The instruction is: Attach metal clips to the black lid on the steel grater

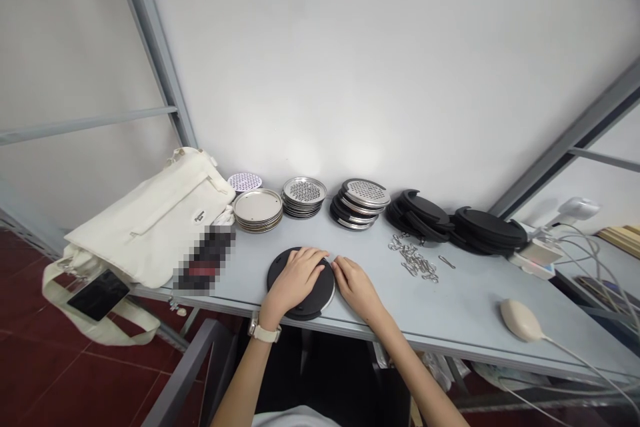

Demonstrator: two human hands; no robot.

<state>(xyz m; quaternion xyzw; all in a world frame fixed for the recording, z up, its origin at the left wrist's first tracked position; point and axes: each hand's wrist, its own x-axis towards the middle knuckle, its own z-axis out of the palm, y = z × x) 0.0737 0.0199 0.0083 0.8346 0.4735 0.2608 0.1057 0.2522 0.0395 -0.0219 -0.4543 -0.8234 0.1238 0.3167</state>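
A watch (263,330) circled the left wrist (273,315), its strap (268,333) cream and its small case (253,326) metallic. Both forearms (243,383) were bare. A sliver of light grey top (295,417) showed at the lower edge of view, beside black trousers (330,380).

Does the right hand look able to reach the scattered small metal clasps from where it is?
Probably yes: the right hand is at the edge of the black disc, and no object shows between it and the small metal clasps on the same table.
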